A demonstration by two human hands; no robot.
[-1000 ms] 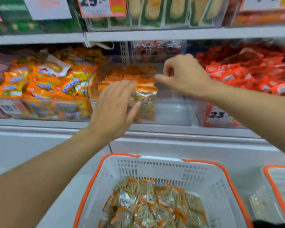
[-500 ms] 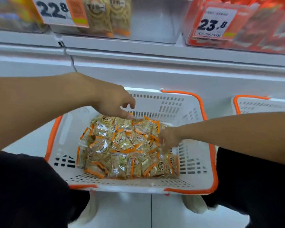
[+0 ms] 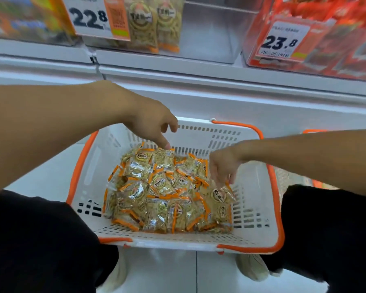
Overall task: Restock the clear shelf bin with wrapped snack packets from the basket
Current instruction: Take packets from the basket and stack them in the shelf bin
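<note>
A white basket with an orange rim (image 3: 275, 208) sits on the floor between my knees. It holds a heap of several clear, orange-edged snack packets (image 3: 163, 191). My left hand (image 3: 150, 125) hangs over the basket's far side, its index finger touching a packet at the back of the heap and its thumb held apart. My right hand (image 3: 222, 166) points its fingers down onto a packet (image 3: 221, 196) at the heap's right side; whether it pinches that packet is unclear. The clear shelf bin (image 3: 209, 39) is above, with two packets (image 3: 154, 24) standing at its left.
A 22.8 price tag (image 3: 95, 17) hangs at the bin's left. A bin of red packets (image 3: 336, 39) with a 23.8 tag (image 3: 283, 42) stands to the right. A second orange-rimmed basket (image 3: 313, 131) peeks out behind my right arm. My black-trousered legs flank the basket.
A second ago both hands were up at the shelf bin. They dropped into the basket as my view tilted down. Since half a second ago my right hand has lifted slightly to the heap's right side.
</note>
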